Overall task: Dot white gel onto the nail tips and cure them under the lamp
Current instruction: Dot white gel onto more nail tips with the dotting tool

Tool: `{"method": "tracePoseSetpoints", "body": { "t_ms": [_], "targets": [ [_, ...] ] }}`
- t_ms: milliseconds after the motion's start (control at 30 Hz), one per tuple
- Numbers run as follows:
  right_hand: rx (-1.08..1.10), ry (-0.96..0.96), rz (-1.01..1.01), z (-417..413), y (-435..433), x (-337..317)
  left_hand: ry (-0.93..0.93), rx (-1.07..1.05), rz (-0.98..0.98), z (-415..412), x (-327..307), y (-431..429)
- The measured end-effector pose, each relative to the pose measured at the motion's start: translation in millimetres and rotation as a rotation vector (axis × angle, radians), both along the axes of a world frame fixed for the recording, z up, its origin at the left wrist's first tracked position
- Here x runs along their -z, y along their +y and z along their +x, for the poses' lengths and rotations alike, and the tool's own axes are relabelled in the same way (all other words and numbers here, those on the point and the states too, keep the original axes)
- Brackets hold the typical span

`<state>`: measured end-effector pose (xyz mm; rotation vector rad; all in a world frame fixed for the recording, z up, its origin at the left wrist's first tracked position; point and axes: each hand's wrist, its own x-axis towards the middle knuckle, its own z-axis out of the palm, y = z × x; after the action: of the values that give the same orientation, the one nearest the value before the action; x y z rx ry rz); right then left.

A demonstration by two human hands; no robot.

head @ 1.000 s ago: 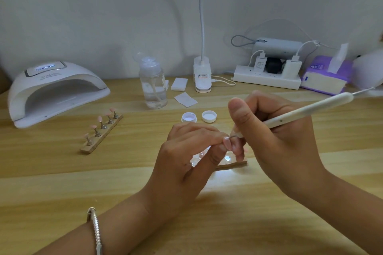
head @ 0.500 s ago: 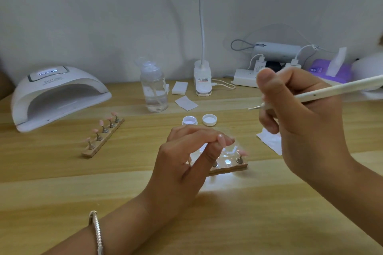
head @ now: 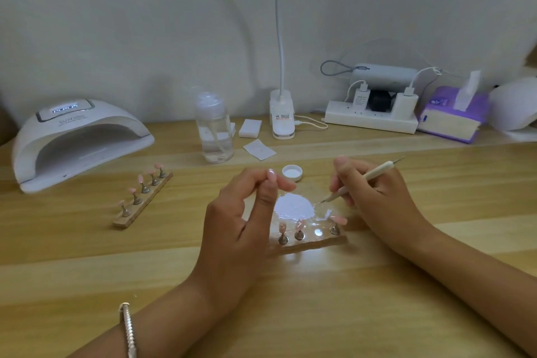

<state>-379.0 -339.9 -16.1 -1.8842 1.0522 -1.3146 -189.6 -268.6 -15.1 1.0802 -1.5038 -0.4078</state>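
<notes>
My left hand (head: 241, 218) pinches a pink nail tip (head: 271, 175) between thumb and forefinger, raised above the table. My right hand (head: 377, 197) grips a white dotting pen (head: 374, 175). The pen's fine point touches the right edge of a white gel patch (head: 293, 206) on a clear palette. Just in front of the palette lies a wooden holder strip (head: 313, 243) with three pink tips on metal stands and one bare stand. The white cure lamp (head: 75, 139) sits at the far left, its display lit and its opening facing me.
A second wooden strip (head: 142, 200) with several pink tips lies by the lamp. A clear pump bottle (head: 215, 128), a white lid (head: 292, 173), wipes, a desk lamp base (head: 282, 116), a power strip (head: 372, 120) and a purple tissue pack (head: 453, 116) stand behind.
My right hand lifted the pen off the nail tip, swung up and right, then came down with its point on the white gel. My left hand stayed with the tip.
</notes>
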Motion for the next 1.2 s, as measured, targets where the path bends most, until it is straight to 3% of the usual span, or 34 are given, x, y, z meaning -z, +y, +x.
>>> {"method": "tracePoseSetpoints", "body": {
  "t_ms": [233,1200],
  "targets": [
    [-0.098,0.062,0.103,3.7,0.6,2.2,0.118,0.014,0.039,1.5,0.7,-4.7],
    [-0.117,0.114,0.11,2.8,-4.4,4.2,0.095,0.017,0.033,2.5,1.0,-4.8]
  ]
}}
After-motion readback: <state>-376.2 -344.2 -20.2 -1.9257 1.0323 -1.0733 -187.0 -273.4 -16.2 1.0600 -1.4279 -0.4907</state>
